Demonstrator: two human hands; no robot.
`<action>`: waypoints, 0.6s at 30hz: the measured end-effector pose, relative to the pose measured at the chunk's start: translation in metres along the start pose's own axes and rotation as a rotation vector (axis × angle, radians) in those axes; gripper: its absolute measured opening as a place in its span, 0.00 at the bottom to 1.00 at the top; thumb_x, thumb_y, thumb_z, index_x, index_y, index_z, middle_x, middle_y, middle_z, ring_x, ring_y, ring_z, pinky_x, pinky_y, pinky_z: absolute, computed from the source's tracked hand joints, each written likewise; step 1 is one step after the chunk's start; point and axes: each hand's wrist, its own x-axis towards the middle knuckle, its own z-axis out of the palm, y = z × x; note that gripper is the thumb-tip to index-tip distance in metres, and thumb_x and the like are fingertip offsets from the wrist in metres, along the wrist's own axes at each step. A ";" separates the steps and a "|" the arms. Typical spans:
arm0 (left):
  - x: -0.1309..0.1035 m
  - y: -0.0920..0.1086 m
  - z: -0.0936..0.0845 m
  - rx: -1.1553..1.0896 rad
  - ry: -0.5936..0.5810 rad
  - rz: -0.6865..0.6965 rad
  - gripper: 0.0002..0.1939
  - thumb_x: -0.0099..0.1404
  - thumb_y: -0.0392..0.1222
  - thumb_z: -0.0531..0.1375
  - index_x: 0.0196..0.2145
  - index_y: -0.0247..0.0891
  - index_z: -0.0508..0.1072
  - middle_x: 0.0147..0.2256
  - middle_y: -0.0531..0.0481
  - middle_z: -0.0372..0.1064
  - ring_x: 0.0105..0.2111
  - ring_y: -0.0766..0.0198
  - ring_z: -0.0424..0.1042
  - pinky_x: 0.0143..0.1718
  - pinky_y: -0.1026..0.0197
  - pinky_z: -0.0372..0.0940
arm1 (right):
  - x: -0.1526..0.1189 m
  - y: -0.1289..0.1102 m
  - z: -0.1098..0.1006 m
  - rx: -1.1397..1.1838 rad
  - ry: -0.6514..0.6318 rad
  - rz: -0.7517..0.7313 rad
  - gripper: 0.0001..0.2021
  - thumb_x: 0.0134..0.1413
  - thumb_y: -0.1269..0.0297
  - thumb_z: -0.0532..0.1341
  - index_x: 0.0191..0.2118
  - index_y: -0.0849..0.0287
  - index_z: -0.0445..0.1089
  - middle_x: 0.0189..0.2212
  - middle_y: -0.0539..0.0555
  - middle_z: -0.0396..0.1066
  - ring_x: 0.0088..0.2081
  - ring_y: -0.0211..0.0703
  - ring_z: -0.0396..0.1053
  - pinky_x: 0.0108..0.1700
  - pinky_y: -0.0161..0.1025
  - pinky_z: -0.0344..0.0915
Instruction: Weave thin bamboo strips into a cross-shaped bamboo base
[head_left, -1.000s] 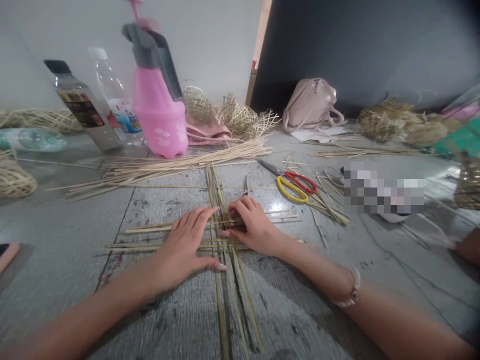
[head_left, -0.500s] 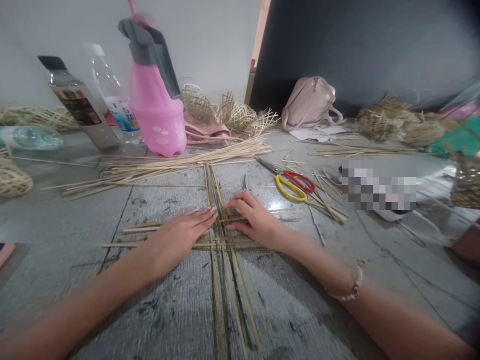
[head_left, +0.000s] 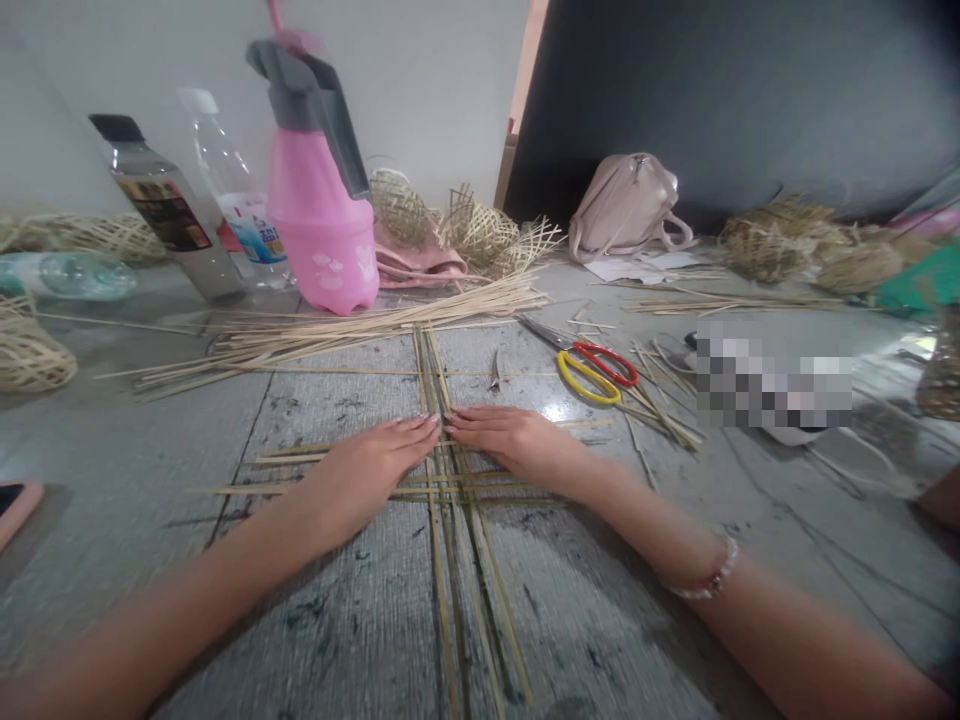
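We press both palms flat on the crossed strips (head_left: 450, 480), which lie on the grey floor (head_left: 337, 620) dead centre; our left hand (head_left: 367, 462) lies fully spread, fingers straight, gripping nothing, and our right hand (head_left: 517, 440) lies the same way at its 3 o'clock, the two sets of fingertips almost meeting over the upright bundle. The risk, as we judge it, is slippage; the floor looks glossy, the strips are thin and springy, and if either palm eases off or pushes sideways the loose cross could fan apart or slide out of square. Around us: a heap of loose strips (head_left: 337, 330) at 11 o'clock, touching the far ends of the bundle; scissors (head_left: 589, 365) at 2 o'clock, near our right hand; a pink spray bottle (head_left: 319, 220) and two clear bottles (head_left: 195, 220) at 10 to 11 o'clock; a pale bag (head_left: 626, 205) at 1 o'clock; a phone (head_left: 15, 505) at 9 o'clock. Nothing lies on the cross itself besides our hands.
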 end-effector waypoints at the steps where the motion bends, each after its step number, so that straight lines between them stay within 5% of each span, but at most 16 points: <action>1: 0.000 0.000 -0.001 0.003 0.004 0.005 0.24 0.71 0.30 0.46 0.62 0.35 0.62 0.64 0.44 0.54 0.64 0.63 0.57 0.65 0.53 0.52 | 0.001 -0.001 0.000 -0.001 0.005 -0.002 0.16 0.65 0.71 0.56 0.55 0.65 0.69 0.56 0.59 0.69 0.60 0.45 0.64 0.62 0.46 0.64; 18: 0.002 0.000 -0.002 -0.009 0.026 0.003 0.24 0.69 0.29 0.47 0.60 0.33 0.65 0.62 0.43 0.58 0.62 0.61 0.60 0.64 0.51 0.55 | 0.002 -0.014 0.007 -0.176 -0.008 0.013 0.17 0.64 0.76 0.51 0.55 0.68 0.68 0.56 0.65 0.68 0.59 0.46 0.65 0.59 0.45 0.67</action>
